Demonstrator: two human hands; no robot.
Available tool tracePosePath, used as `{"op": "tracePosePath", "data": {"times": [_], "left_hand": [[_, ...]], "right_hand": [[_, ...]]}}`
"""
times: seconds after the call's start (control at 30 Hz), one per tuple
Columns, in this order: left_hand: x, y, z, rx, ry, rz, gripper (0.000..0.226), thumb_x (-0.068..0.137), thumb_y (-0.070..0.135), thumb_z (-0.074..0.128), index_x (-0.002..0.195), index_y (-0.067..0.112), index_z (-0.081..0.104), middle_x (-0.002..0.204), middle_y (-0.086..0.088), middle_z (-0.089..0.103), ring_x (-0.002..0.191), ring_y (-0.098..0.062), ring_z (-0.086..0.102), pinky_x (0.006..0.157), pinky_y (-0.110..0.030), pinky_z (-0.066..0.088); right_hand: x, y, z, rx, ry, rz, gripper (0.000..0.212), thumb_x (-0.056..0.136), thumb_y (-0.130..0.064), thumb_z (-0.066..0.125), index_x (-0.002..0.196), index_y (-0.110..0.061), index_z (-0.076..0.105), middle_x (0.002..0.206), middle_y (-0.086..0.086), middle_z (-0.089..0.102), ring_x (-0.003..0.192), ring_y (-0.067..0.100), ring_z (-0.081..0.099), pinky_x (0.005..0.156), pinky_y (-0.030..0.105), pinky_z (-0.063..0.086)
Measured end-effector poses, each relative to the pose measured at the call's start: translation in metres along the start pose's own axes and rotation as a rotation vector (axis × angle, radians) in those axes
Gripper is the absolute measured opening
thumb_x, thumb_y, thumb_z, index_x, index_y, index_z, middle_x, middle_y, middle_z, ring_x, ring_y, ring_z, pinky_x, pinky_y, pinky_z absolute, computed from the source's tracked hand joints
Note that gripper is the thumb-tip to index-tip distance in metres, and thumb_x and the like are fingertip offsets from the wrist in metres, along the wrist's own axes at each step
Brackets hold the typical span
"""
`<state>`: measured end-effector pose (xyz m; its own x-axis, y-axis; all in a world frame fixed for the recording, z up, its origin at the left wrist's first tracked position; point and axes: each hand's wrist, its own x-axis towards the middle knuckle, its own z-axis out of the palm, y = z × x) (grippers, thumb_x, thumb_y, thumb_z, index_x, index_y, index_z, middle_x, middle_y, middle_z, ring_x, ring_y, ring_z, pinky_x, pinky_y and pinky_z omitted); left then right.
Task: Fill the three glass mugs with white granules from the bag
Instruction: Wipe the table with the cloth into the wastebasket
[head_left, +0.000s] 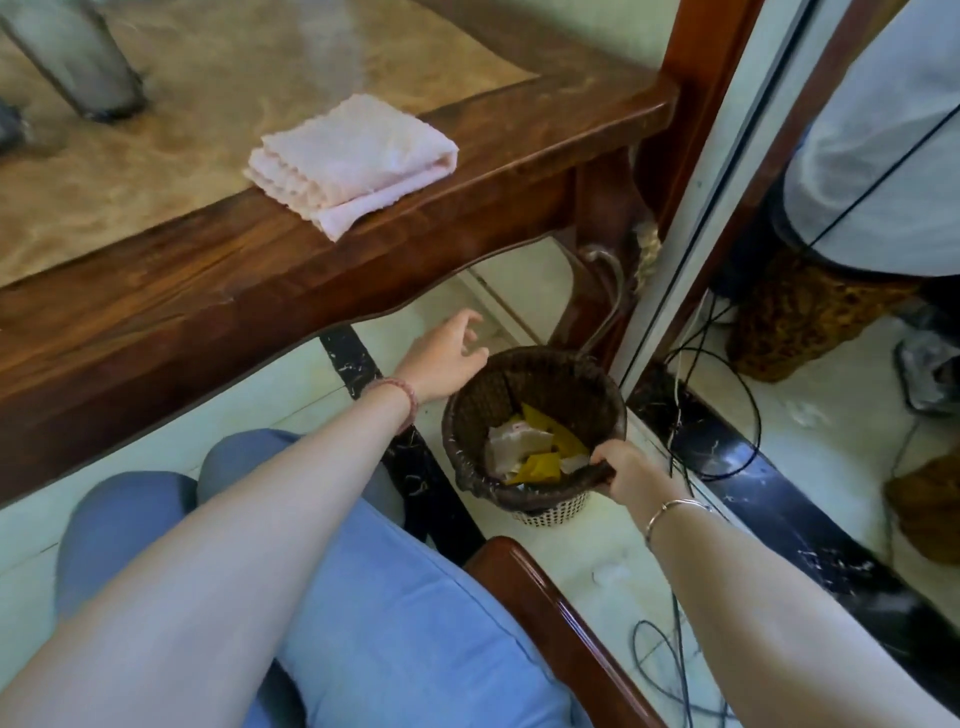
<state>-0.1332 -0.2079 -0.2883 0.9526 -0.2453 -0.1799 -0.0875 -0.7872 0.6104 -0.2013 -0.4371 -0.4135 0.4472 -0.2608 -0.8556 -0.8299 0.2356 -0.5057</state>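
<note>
We see our right hand (626, 470) gripping the near rim of a dark woven wastebasket (524, 379), its fingers (605, 460) curled over the edge. The wastebasket stands on the pale floor (260, 415) just beside the desk's carved leg (597, 260), below the desk's near right corner, and it is tilted slightly toward us. Inside it lie yellow scraps (545, 441) and crumpled pale paper (514, 441); a dark liner is folded over its rim.

Our left hand (447, 353) hangs in the air under the near edge of the desk (208, 291), just left of the wastebasket's far rim. Its fingers are loosely spread and hold nothing. A beaded bracelet (405, 400) sits on the left wrist, and a thin metal bangle (675, 512) on the right.

On the desk, near its near right corner, a folded pink cloth (353, 161) lies partly over the wooden border. At the far left edge of the desk stands a blurred grey upright object (78, 57); we cannot tell what it is.

We cannot see the glass mugs or the bag of white granules in this view.

Black cables (727, 415) trail across the floor to the right of the wastebasket, by a mirrored panel (857, 156). Our knees in blue trousers (389, 597) fill the lower part of the view, beside a wooden chair arm (545, 613).
</note>
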Motion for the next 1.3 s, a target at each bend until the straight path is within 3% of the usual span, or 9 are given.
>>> {"op": "tracePosePath", "data": {"times": [0.17,0.3,0.57,0.73,0.87,1.03,1.13,1.3], "left_hand": [[0.003,-0.014,0.013,-0.004,-0.052,-0.080,0.046,0.095,0.024,0.056,0.137,0.013,0.041,0.124,-0.007,0.055,0.106,-0.018,0.056,0.096,-0.033,0.046],[0.007,-0.026,0.026,-0.008,-0.089,-0.129,0.044,0.095,0.023,0.056,0.135,0.013,0.043,0.115,-0.002,0.055,0.102,-0.015,0.054,0.089,-0.026,0.044],[0.012,-0.030,0.034,-0.046,-0.109,-0.179,0.041,0.096,0.023,0.055,0.134,0.013,0.045,0.105,0.002,0.055,0.100,-0.015,0.056,0.087,-0.025,0.042],[0.012,-0.030,0.036,-0.039,-0.138,-0.187,0.041,0.096,0.023,0.055,0.134,0.014,0.044,0.106,0.002,0.056,0.098,-0.012,0.055,0.085,-0.023,0.040],[0.014,-0.029,0.036,-0.009,-0.149,-0.183,0.041,0.096,0.023,0.054,0.134,0.014,0.044,0.112,-0.003,0.060,0.101,-0.014,0.057,0.084,-0.024,0.041],[0.014,-0.019,0.043,0.007,-0.176,-0.166,0.039,0.096,0.024,0.053,0.133,0.013,0.045,0.108,-0.001,0.060,0.102,-0.017,0.058,0.084,-0.026,0.043],[0.014,-0.010,0.047,0.007,-0.190,-0.144,0.039,0.096,0.023,0.054,0.133,0.013,0.045,0.108,-0.003,0.062,0.101,-0.017,0.058,0.085,-0.028,0.045],[0.010,0.008,0.040,-0.011,-0.202,-0.087,0.039,0.096,0.025,0.053,0.133,0.014,0.044,0.106,0.001,0.059,0.101,-0.016,0.058,0.089,-0.033,0.048]], "right_hand": [[0.042,0.016,0.007,0.018,-0.045,0.081,0.039,0.077,0.004,0.064,0.110,-0.010,0.049,0.110,0.020,0.059,0.102,0.040,0.059,0.089,0.054,0.053],[0.078,0.034,0.009,0.129,-0.123,0.152,0.064,0.065,0.015,0.063,0.123,-0.011,0.050,0.119,0.021,0.058,0.108,0.045,0.055,0.093,0.061,0.047],[0.092,0.047,0.027,0.133,-0.127,0.216,0.056,0.081,0.014,0.056,0.131,-0.010,0.048,0.125,0.019,0.056,0.111,0.042,0.054,0.096,0.062,0.044],[0.090,0.049,0.038,0.051,-0.109,0.164,0.036,0.091,0.003,0.054,0.126,-0.004,0.048,0.118,0.018,0.054,0.111,0.038,0.053,0.102,0.054,0.043],[0.090,0.058,0.032,-0.081,-0.028,0.154,0.053,0.087,-0.021,0.063,0.133,-0.002,0.048,0.128,0.022,0.056,0.116,0.041,0.054,0.091,0.044,0.048],[0.088,0.049,0.025,-0.117,0.148,0.079,0.077,0.087,-0.037,0.063,0.145,-0.010,0.020,0.146,0.020,0.036,0.132,0.042,0.039,0.108,0.054,0.036],[0.129,0.054,0.023,-0.212,0.127,0.052,0.084,0.076,-0.031,0.068,0.145,-0.014,0.023,0.146,0.019,0.037,0.131,0.041,0.040,0.107,0.055,0.038],[0.047,0.016,0.024,-0.204,0.048,0.038,0.068,0.084,-0.020,0.065,0.144,-0.009,0.034,0.141,0.020,0.043,0.128,0.040,0.043,0.110,0.048,0.037]]}}
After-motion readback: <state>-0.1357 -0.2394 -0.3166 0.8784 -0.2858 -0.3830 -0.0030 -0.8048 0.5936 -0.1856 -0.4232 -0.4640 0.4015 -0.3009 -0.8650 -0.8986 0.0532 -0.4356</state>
